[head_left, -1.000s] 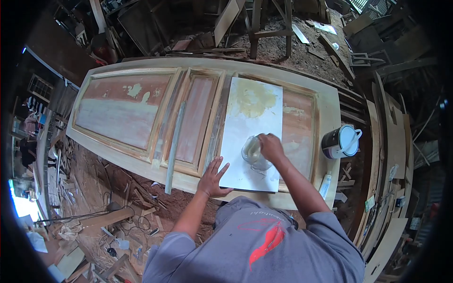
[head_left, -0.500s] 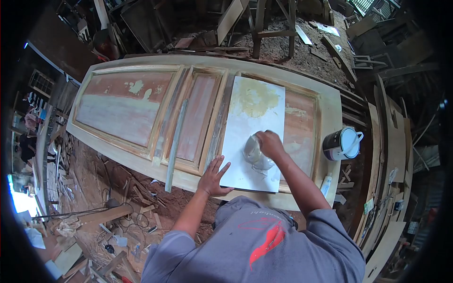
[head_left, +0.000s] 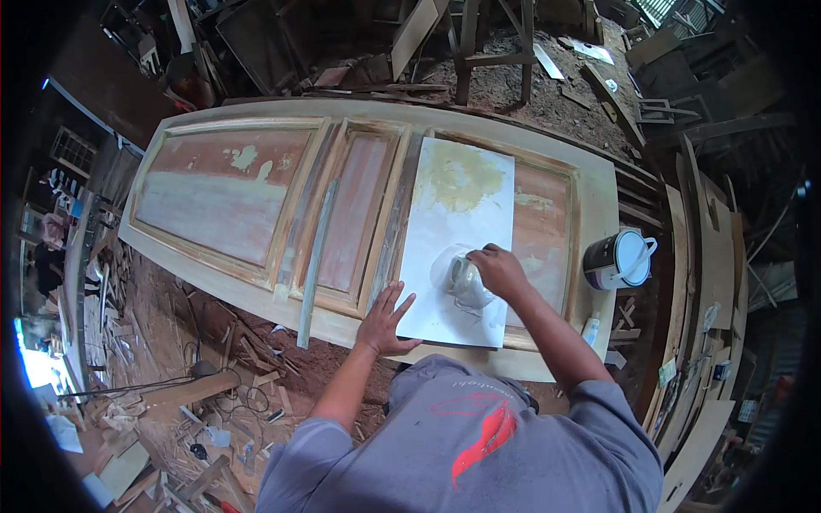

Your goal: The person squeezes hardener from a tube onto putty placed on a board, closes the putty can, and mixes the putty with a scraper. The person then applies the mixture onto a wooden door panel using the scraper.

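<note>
My left hand lies with fingers spread on the lower left edge of a white board. My right hand is closed above the board, its fingers bent down at a glossy grey-white mass, which looks like wet paste. Whatever tool those fingers grip is hidden. A patch of yellowish, dried-looking filler covers the board's far end. Beneath the board is a panelled wooden door, lying flat, with filler patches on its panels.
An opened paint can with a white lid stands at the door's right end, near a small white tube. A thin wooden strip lies across the door. Wood scraps litter the floor to the left; planks stand right.
My right hand has shifted slightly right and down over the board, and the grey-white mass has changed shape, leaving a smear to its left. My left hand stays in place.
</note>
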Available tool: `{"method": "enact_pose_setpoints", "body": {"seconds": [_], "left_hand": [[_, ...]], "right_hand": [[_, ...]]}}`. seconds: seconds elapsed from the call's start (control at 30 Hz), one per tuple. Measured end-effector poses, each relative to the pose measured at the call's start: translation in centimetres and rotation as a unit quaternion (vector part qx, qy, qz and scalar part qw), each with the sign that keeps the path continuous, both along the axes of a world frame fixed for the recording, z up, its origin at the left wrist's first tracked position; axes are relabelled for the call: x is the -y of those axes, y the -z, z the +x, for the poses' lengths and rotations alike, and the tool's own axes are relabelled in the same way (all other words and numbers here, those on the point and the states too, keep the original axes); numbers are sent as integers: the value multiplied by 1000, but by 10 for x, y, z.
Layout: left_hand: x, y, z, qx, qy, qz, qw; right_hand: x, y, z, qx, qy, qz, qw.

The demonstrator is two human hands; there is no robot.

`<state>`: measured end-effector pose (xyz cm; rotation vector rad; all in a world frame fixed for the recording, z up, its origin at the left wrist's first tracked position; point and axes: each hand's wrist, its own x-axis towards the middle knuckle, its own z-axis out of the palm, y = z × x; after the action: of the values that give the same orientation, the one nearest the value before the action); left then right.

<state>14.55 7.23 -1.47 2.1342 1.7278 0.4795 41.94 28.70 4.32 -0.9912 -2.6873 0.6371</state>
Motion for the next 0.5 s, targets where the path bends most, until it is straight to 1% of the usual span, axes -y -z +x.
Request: {"method": "enact_pose_setpoints", "body": {"seconds": [0.03, 0.07, 0.1, 0.13, 0.2, 0.27, 0.3, 0.33, 0.4, 0.5], "left_hand": [[0, 1, 0, 5, 3, 4, 1000], [1, 3, 0, 10, 4, 8, 1000], [0, 4, -1, 14, 3, 12, 1000], [0, 4, -2, 9, 3, 11, 1000], [0, 2, 0, 2, 4, 9, 1000], [-1, 0, -1, -1, 4, 0, 1000], [0, -2, 0, -3, 5, -4, 1000], [0, -1, 1, -2, 4, -2, 1000], [0, 1, 2, -2, 2, 4, 1000], [0, 4, 1, 8, 1, 8, 1000]], "right_hand": [[12, 27, 2, -2, 19, 2, 1000], [26, 43, 4, -5, 36, 5, 999], [41, 47, 6, -15, -28, 7, 999], [55, 38, 7, 8, -55, -37, 998], [64, 25, 12, 29, -88, -68, 993], [47, 0, 14, 49, -49, -73, 995], [28, 5, 15, 84, -35, -51, 995], [17, -12, 12, 53, 18, -46, 997], [0, 0, 4, -26, 68, 12, 997], [14, 26, -11, -9, 46, 10, 999]]}}
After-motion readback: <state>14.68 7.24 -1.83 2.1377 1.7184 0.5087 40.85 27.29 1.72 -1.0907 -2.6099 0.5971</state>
